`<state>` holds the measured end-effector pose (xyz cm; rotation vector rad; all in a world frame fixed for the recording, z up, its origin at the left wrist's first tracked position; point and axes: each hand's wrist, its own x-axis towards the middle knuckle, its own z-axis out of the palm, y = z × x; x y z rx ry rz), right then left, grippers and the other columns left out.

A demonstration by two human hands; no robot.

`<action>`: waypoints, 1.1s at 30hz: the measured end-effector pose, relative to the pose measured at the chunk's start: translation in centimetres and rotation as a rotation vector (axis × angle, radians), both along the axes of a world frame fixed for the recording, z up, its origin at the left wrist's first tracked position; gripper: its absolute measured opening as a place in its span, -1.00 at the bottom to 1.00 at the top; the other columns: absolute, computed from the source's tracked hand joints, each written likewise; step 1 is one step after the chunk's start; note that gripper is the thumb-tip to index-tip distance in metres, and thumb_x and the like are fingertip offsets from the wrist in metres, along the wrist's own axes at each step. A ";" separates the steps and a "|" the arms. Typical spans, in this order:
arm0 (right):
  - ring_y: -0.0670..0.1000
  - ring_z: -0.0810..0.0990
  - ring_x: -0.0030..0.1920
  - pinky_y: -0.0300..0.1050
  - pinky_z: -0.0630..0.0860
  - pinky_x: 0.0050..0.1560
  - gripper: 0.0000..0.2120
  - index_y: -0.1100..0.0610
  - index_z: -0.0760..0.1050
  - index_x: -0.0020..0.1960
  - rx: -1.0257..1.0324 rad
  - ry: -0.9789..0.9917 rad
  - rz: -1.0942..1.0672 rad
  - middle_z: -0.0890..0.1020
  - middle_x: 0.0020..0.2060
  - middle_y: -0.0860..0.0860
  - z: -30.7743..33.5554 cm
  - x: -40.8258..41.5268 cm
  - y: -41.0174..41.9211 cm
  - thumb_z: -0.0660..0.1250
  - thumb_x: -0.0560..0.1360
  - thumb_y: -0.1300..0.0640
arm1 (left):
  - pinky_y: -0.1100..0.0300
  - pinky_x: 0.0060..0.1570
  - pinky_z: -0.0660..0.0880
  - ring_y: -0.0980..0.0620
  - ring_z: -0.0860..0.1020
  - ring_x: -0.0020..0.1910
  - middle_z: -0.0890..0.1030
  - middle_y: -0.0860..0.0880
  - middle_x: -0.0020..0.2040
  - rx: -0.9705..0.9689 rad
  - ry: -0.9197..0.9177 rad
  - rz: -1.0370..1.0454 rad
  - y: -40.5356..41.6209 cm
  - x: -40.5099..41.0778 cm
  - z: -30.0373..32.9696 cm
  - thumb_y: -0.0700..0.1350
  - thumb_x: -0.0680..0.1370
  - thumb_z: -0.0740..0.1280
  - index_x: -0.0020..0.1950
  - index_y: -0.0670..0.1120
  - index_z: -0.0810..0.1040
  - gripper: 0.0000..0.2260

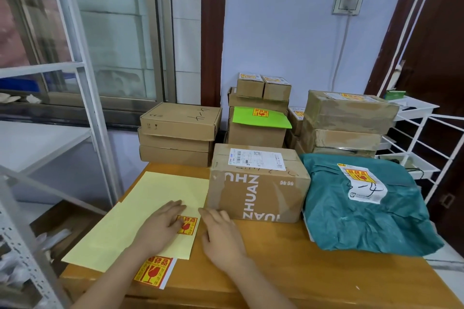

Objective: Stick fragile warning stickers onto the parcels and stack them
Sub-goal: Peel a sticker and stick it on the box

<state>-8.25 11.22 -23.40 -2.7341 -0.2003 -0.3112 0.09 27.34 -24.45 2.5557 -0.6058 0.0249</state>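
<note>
— Head view: what are your hands doing?

— My left hand (160, 226) lies flat on the pale yellow backing sheet (140, 221), fingers straight, fingertips touching the left edge of the 1 red-and-yellow fragile sticker (187, 225) on that sheet. It holds nothing. My right hand (222, 236) rests on the wooden table (288, 266) just right of the sheet, fingers loosely spread and relaxed, also holding nothing; its fingertips are just beside the lower left corner of the ZHUAN box (258, 188).

— Where are the stickers and parcels?

— A second sticker on a white strip (153, 274) pokes out beneath the sheet's near edge, partly under my left forearm. The ZHUAN box stands on the table with a white shipping label (257, 159) on top; I see no fragile sticker on the faces that show. Just beside it on the right lies the teal bag parcel (364, 206), with a fragile sticker on its label. Behind are 3 flat cartons stacked (178, 134), a middle stack with a green sheet (261, 118) bearing a sticker, and a taped stack on the right (349, 123) with a sticker on top.
</note>
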 end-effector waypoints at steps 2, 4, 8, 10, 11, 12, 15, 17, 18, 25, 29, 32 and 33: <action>0.01 0.26 0.35 -0.09 0.28 0.35 -0.48 0.06 0.15 0.51 0.010 0.002 -0.032 0.30 0.42 -0.04 -0.2 0.3 0.6 0.12 0.57 0.18 | 0.22 0.43 0.09 0.13 0.14 0.50 0.22 0.13 0.51 -0.013 -0.008 0.019 0.3 -0.2 0.0 0.01 0.64 0.12 0.48 0.08 0.29 -0.61; 0.02 0.28 0.34 -0.09 0.28 0.35 -0.52 0.09 0.20 0.49 0.034 -0.003 -0.075 0.35 0.38 -0.01 -0.2 0.7 1.0 0.12 0.58 0.16 | 0.21 0.43 0.11 0.13 0.17 0.48 0.25 0.12 0.50 -0.050 -0.005 0.023 0.2 -0.3 0.0 0.00 0.63 0.15 0.45 0.08 0.34 -0.63; 0.04 0.29 0.33 -0.07 0.29 0.33 -0.54 0.11 0.23 0.48 0.052 0.004 -0.111 0.38 0.35 0.01 -0.2 1.8 1.7 0.11 0.59 0.13 | 0.18 0.40 0.19 0.11 0.28 0.43 0.35 0.10 0.44 -0.166 0.033 0.045 0.5 -0.3 -0.1 -0.09 0.59 0.24 0.30 0.06 0.50 -0.71; 0.04 0.28 0.33 -0.07 0.27 0.33 -0.53 0.10 0.21 0.49 0.031 0.018 -0.101 0.37 0.37 0.00 -0.3 2.1 1.9 0.10 0.60 0.09 | 0.18 0.39 0.21 0.09 0.31 0.40 0.38 0.08 0.42 -0.190 0.032 0.046 0.6 -0.3 -0.1 -0.13 0.57 0.26 0.24 0.04 0.53 -0.74; 0.04 0.26 0.34 -0.07 0.26 0.34 -0.53 0.10 0.20 0.50 0.017 0.025 -0.093 0.36 0.38 0.00 -0.4 2.2 1.9 0.09 0.60 0.06 | 0.18 0.38 0.21 0.09 0.32 0.39 0.40 0.07 0.41 -0.198 0.031 0.046 0.6 -0.3 -0.1 -0.15 0.56 0.27 0.22 0.03 0.54 -0.74; 0.04 0.25 0.35 -0.06 0.25 0.34 -0.52 0.11 0.19 0.50 0.005 0.032 -0.085 0.34 0.40 -0.01 -0.5 2.2 1.9 0.09 0.61 0.04 | 0.18 0.37 0.22 0.09 0.33 0.39 0.41 0.07 0.41 -0.201 0.028 0.047 0.6 -0.4 -0.1 -0.15 0.55 0.28 0.21 0.03 0.54 -0.75; 0.05 0.22 0.35 -0.03 0.21 0.35 -0.49 0.11 0.19 0.50 -0.018 0.050 -0.066 0.31 0.41 -0.02 -0.6 2.2 1.9 0.08 0.61 -0.05 | 0.20 0.36 0.22 0.08 0.34 0.38 0.41 0.07 0.40 -0.191 0.026 0.050 0.6 -0.4 -0.1 -0.14 0.54 0.31 0.20 0.03 0.54 -0.76; 0.05 0.21 0.35 -0.03 0.18 0.36 -0.48 0.11 0.21 0.49 -0.029 0.062 -0.061 0.29 0.40 -0.02 -0.7 2.1 1.9 0.09 0.60 -0.09 | 0.20 0.37 0.21 0.08 0.33 0.39 0.40 0.07 0.41 -0.181 0.030 0.051 0.5 -0.5 -0.1 -0.13 0.53 0.32 0.22 0.03 0.52 -0.74; 0.05 0.20 0.35 -0.03 0.18 0.37 -0.48 0.11 0.22 0.49 -0.028 0.066 -0.062 0.29 0.40 -0.02 -0.7 2.1 1.8 0.09 0.60 -0.10 | 0.20 0.37 0.20 0.08 0.32 0.39 0.39 0.07 0.42 -0.170 0.029 0.052 0.4 -0.6 0.0 -0.12 0.53 0.33 0.24 0.03 0.51 -0.72; 0.04 0.22 0.32 -0.04 0.21 0.35 -0.51 0.07 0.29 0.46 0.001 0.065 -0.060 0.33 0.36 -0.05 -0.8 2.2 1.6 0.12 0.59 -0.11 | 0.21 0.39 0.19 0.07 0.30 0.41 0.37 0.05 0.44 -0.138 0.022 0.078 0.3 -0.9 0.3 -0.06 0.52 0.35 0.36 -0.03 0.46 -0.60; 0.03 0.24 0.30 -0.05 0.23 0.32 -0.53 0.06 0.32 0.44 0.011 0.050 -0.058 0.36 0.34 -0.07 -0.8 2.3 1.6 0.12 0.59 -0.11 | 0.21 0.38 0.20 0.07 0.31 0.41 0.38 0.06 0.43 -0.134 0.008 0.090 0.2 -1.0 0.4 -0.03 0.53 0.35 0.37 -0.03 0.45 -0.59; 0.02 0.25 0.28 -0.06 0.24 0.30 -0.55 0.07 0.34 0.42 0.020 0.042 -0.056 0.37 0.33 -0.08 -0.8 2.2 1.6 0.12 0.60 -0.09 | 0.22 0.37 0.20 0.07 0.32 0.40 0.39 0.06 0.42 -0.129 -0.003 0.094 0.2 -1.0 0.4 -0.02 0.53 0.35 0.36 -0.02 0.47 -0.61; 0.02 0.25 0.27 -0.06 0.25 0.29 -0.56 0.07 0.35 0.42 0.022 0.037 -0.055 0.37 0.32 -0.08 -0.8 2.3 1.6 0.12 0.60 -0.09 | 0.22 0.37 0.21 0.07 0.33 0.40 0.40 0.05 0.42 -0.134 -0.004 0.094 0.3 -1.0 0.4 -0.02 0.53 0.36 0.35 -0.02 0.48 -0.62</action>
